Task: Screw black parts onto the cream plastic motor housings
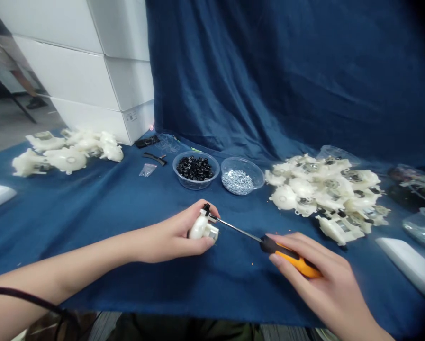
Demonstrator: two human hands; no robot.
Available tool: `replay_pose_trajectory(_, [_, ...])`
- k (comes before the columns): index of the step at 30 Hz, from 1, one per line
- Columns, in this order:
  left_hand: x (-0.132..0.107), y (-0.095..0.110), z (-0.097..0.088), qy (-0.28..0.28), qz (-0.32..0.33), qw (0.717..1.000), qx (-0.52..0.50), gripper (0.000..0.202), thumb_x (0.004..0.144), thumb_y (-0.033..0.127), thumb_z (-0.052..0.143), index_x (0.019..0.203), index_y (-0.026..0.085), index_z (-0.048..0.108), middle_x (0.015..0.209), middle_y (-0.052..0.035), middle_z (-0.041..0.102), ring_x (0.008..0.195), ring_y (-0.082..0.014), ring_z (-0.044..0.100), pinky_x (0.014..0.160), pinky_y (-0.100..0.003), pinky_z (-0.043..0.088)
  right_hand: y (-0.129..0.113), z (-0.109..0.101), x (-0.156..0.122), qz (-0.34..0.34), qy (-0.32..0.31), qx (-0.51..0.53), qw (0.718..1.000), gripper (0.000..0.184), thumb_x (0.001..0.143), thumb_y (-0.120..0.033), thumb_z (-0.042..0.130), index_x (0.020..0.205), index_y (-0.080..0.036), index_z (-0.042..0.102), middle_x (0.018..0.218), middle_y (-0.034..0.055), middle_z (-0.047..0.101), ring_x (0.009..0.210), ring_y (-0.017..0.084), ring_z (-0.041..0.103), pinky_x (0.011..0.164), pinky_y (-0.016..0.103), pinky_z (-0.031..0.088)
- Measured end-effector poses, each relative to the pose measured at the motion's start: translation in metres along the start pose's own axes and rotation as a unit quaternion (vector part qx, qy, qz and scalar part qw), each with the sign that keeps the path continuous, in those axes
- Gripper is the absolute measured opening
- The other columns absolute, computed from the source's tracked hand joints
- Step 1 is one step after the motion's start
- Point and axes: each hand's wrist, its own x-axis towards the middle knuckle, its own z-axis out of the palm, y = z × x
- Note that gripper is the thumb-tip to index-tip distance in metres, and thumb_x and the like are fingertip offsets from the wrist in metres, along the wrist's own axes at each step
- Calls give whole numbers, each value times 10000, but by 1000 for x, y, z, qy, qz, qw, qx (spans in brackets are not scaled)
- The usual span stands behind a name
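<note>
My left hand (169, 232) grips a small white plastic housing (201, 227) with a black piece at its top. My right hand (315, 274) is wrapped around the orange and black handle of a screwdriver (286, 253). The screwdriver's steel shaft (235, 228) runs left, and its tip meets the black piece on the housing. The tip itself is hidden behind that black piece. Both hands rest just above the blue cloth (127, 293) covering the table.
Behind my hands stand a clear bowl of black parts (196, 169) and a clear bowl of small screws (241, 176). Heaps of white plastic housings lie right (326, 194) and left (66, 151). White boxes (87, 66) are stacked at the back left, before a blue curtain (269, 71).
</note>
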Motion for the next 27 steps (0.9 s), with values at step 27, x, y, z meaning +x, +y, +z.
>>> replay_pose_trajectory(27, [-2,-2,6,33,2,998,57,331,947,355,564,1201,224,398,918,4,508,769,-138,446,733,-274,419,6,0,-1,134,-214,141,957,352,960,-503,591,1034,-177,701,802,49,729,543,122,622,495,206,483])
